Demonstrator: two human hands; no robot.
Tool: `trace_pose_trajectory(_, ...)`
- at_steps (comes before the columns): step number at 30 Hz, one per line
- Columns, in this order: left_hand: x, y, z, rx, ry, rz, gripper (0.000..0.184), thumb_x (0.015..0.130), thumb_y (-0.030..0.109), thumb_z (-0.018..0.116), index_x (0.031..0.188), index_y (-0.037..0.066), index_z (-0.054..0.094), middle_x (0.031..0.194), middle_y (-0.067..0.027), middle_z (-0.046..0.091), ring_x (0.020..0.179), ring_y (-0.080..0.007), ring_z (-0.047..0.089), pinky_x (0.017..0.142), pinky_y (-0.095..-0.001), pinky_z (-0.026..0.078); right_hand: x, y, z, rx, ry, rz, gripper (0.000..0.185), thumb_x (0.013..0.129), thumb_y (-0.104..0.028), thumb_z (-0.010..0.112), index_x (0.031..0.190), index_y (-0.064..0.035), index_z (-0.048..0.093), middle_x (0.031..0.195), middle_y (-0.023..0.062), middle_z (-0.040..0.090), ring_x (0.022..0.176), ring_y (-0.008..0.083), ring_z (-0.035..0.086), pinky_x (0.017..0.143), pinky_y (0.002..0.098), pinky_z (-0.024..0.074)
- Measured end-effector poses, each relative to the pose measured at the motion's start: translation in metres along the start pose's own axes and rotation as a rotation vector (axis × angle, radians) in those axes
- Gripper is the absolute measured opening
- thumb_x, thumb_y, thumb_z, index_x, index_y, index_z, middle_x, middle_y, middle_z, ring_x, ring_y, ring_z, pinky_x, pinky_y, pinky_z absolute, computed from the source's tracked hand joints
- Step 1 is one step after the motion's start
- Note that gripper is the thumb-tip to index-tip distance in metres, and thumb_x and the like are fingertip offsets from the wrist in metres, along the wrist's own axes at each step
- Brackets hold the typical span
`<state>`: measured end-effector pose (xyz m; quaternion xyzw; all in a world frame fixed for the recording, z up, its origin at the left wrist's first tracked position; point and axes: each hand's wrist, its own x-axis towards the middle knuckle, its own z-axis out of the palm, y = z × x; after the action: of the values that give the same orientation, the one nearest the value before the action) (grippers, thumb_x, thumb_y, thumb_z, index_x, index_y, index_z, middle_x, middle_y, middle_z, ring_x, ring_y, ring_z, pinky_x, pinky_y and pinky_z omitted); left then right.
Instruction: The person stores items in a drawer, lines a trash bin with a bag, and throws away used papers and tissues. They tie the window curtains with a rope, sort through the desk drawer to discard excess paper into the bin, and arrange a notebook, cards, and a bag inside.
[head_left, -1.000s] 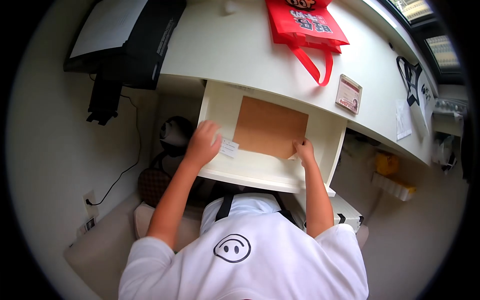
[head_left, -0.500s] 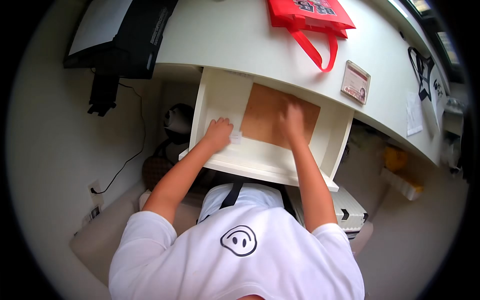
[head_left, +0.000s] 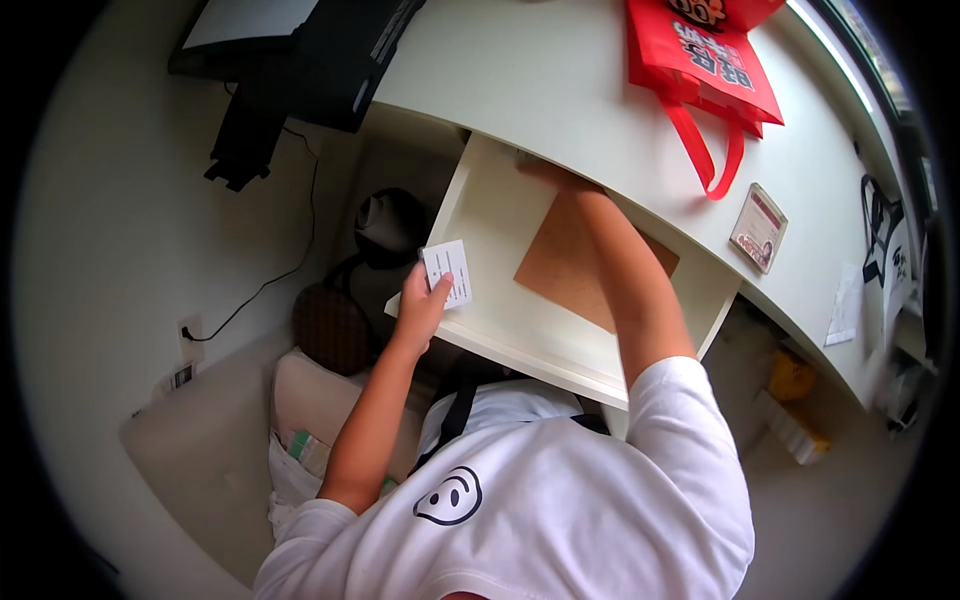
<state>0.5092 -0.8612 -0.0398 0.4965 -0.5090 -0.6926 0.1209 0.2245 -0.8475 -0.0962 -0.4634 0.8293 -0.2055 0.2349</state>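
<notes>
My left hand grips a small white card with printed lines, thumb on top, over the left front corner of the pulled-out white drawer. Deep at the back of that drawer is my right hand, smeared by motion and partly beneath the desk edge, so its fingers are unclear. A brown sheet lies flat on the drawer floor, with my right forearm crossing above it.
On the white desk lie a red bag and a small framed card. A black device stands at the left, its cable running down the wall. Dark bags sit left below the drawer.
My left hand has picked up the white card from the drawer and raised it to the left edge. My right hand has moved from the brown sheet toward the drawer's back. The view has turned.
</notes>
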Motion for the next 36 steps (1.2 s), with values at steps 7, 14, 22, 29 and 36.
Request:
trace_pose_trajectory(7,-0.009,0.008,-0.012,-0.160,0.114,0.034,0.023,0.086,0.005,0.051,0.108,-0.002,0.048,0.102,-0.0076,0.058,0.092,-0.0129,0.056,0.081,-0.0267,0.044,-0.043,-0.014,0.008,-0.152,-0.020,-0.203,0.082,0.059,-0.041,0.065,0.124,0.0019,0.038,0.113,0.0277,0.048,0.104,0.0353,0.048,0.091,0.0408,0.0384)
trace_pose_trajectory(14,-0.013,0.031,-0.016,-0.354,-0.032,-0.019,0.021,0.086,0.006,0.054,0.106,0.002,0.052,0.100,-0.0061,0.061,0.087,-0.0120,0.060,0.076,-0.0255,0.048,-0.149,-0.054,-0.007,1.904,-0.271,0.441,0.058,0.078,-0.025,0.048,0.128,0.0001,0.031,0.126,0.0179,0.043,0.115,0.0342,0.045,0.095,0.0473,0.0372)
trace_pose_trajectory(22,-0.002,0.056,0.020,-0.306,-0.139,0.064,0.016,0.086,0.008,0.053,0.101,0.001,0.052,0.093,-0.0035,0.060,0.080,-0.0092,0.058,0.073,-0.0231,0.046,-0.199,-0.025,-0.074,1.503,0.516,0.191,0.047,0.080,-0.002,0.054,0.123,-0.0025,0.036,0.119,0.0115,0.047,0.102,0.0223,0.053,0.083,0.0364,0.0484)
trace_pose_trajectory(29,0.000,0.053,0.044,-0.190,-0.223,0.066,0.017,0.086,0.008,0.053,0.102,0.002,0.051,0.095,-0.0029,0.060,0.083,-0.0080,0.057,0.074,-0.0232,0.045,-0.220,0.096,-0.174,0.591,0.999,0.646,0.045,0.083,-0.009,0.055,0.125,0.0034,0.040,0.111,0.0200,0.055,0.094,0.0202,0.057,0.067,0.0299,0.0507)
trace_pose_trajectory(36,-0.003,0.052,0.063,-0.112,-0.240,0.089,0.018,0.087,0.009,0.053,0.103,0.002,0.052,0.094,-0.0033,0.061,0.081,-0.0090,0.059,0.073,-0.0232,0.047,-0.223,0.091,-0.181,-0.038,1.241,0.569,0.032,0.076,-0.012,0.062,0.108,-0.0072,0.058,0.104,0.0096,0.060,0.086,0.0262,0.057,0.075,0.0382,0.0451)
